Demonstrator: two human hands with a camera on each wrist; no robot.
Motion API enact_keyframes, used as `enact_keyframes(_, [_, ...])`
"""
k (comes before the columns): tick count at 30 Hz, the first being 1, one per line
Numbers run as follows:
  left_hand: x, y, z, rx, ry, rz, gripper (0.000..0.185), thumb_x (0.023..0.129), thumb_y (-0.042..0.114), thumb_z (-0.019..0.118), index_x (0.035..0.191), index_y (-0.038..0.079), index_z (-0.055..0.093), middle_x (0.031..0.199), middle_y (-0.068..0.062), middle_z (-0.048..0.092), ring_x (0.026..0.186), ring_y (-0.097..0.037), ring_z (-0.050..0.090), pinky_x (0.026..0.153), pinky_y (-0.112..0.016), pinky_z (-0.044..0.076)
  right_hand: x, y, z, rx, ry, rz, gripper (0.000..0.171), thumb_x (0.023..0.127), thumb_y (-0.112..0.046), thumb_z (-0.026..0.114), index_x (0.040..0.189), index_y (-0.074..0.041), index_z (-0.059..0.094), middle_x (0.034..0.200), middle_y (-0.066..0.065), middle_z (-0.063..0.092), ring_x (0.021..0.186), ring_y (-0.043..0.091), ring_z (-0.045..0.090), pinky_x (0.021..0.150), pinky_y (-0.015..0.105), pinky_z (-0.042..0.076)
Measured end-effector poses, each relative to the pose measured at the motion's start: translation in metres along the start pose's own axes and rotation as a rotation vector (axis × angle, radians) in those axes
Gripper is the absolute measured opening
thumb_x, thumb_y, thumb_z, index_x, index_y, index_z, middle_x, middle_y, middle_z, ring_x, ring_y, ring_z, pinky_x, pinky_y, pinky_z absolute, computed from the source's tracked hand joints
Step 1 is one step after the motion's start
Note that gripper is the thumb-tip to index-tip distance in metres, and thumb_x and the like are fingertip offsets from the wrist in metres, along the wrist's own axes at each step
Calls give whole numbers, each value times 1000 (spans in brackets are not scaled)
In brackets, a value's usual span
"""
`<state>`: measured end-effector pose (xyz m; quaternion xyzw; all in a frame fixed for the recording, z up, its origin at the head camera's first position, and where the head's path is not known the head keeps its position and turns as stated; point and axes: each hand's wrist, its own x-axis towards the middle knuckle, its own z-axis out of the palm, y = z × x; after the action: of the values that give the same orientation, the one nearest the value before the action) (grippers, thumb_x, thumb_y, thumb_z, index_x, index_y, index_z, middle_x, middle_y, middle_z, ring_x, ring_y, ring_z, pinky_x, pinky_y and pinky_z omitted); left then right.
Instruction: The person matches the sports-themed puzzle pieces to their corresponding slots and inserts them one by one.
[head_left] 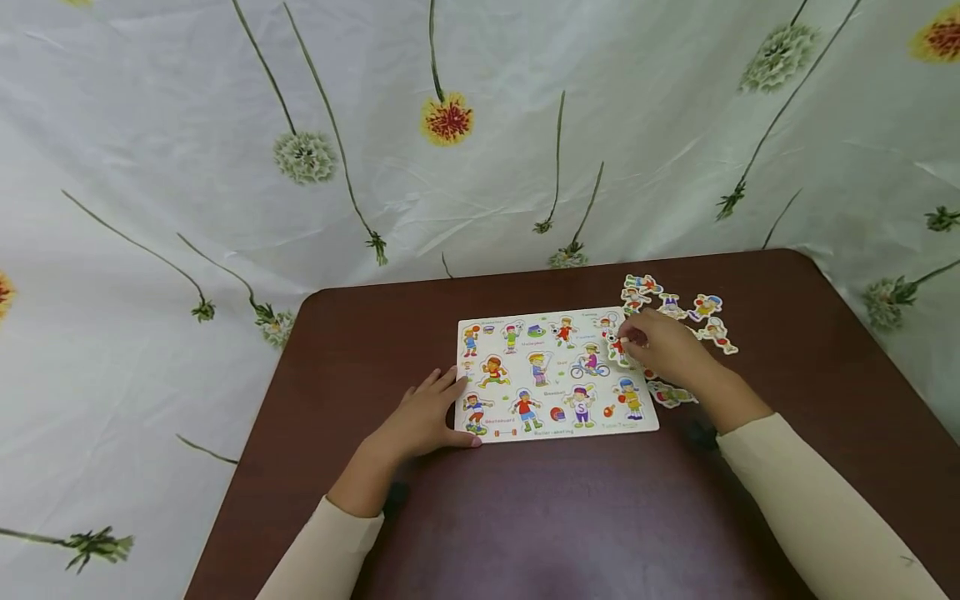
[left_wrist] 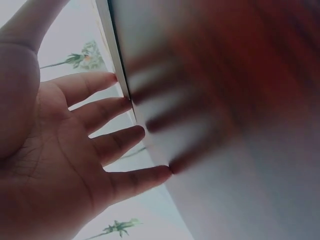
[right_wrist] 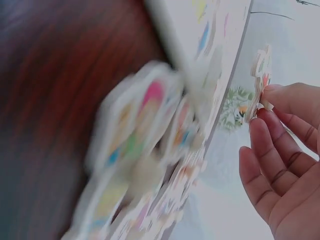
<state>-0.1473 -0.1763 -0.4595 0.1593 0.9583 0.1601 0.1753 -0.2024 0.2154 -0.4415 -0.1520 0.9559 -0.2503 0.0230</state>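
Puzzle piece (head_left: 617, 346) in right hand (head_left: 667, 350); roughly six loose.

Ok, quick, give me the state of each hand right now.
Left hand: open, fingers straight, resting flat on the table against the puzzle board.
Right hand: fingers pinch a puzzle piece at the board's right edge.

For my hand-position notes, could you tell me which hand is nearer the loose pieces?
Right. The right hand pinches a piece beside the loose pieces; the left hand rests at the board's far left edge.
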Motion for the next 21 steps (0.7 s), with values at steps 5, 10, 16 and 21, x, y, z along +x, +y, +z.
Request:
enact_keyframes(5, [3,5,-1,-23,-9,-11,99,79,57,80,159,18,36,170,-10,21,158,-39,13,118,-73,15,10,-9,3,-6,2,-22,12,97,-12,66,106,-5,70,101,12,65,91,25,63,76,41,52])
enact_keyframes(10, [2,3,1,-24,-11,-57,94,83,55,78,160,23,34,170,-15,15,158,-41,10,118,-73,14,24,-17,7,-13,-7,-27,11,97,-14,67,105,-7,69,100,10,64,90,24,63,75,39,51])
enact_keyframes(16, [-3,0,2,-24,-23,-77,96,82,58,77,161,27,31,171,-16,12,158,-41,8,118,-74,11,43,-27,12,-20,-49,-26,9,97,-15,66,104,-9,69,99,9,62,86,22,61,72,37,51])
enact_keyframes(21, [-8,0,0,-31,-32,-63,96,83,57,77,161,26,30,171,-17,12,158,-43,8,118,-74,10,58,-36,17,-21,-81,-47,8,97,-14,67,103,-9,68,101,10,63,88,23,62,76,38,52])
